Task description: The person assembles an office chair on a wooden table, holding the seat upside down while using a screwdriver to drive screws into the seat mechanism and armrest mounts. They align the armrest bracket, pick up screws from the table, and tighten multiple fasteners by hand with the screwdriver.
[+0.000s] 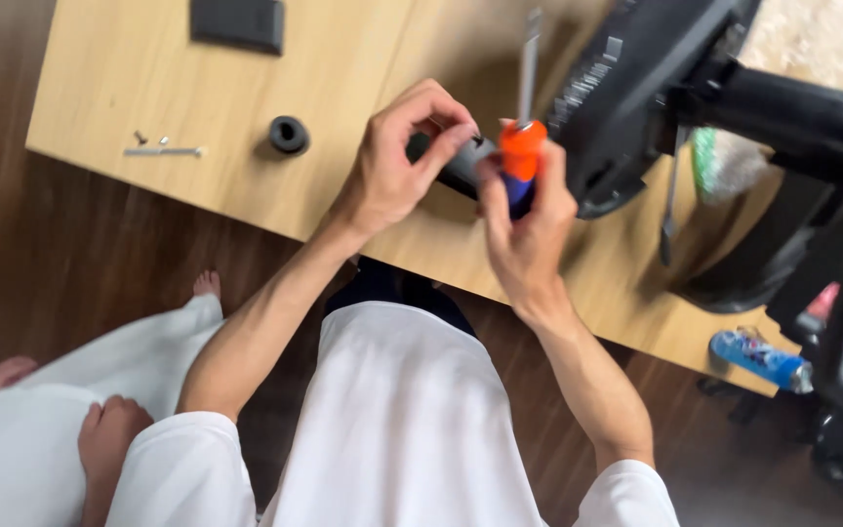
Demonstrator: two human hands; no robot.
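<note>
Orange-and-blue plastic handle of the screwdriver sits in the right hand, fingers closed round it, steel shaft pointing far. Left hand pinches a small black part just beside the handle, over the pale wooden table. The tool looks light, stiff and smooth; the fat handle seems the best hold. Left lie a black rubber ring and metal screws.
</note>
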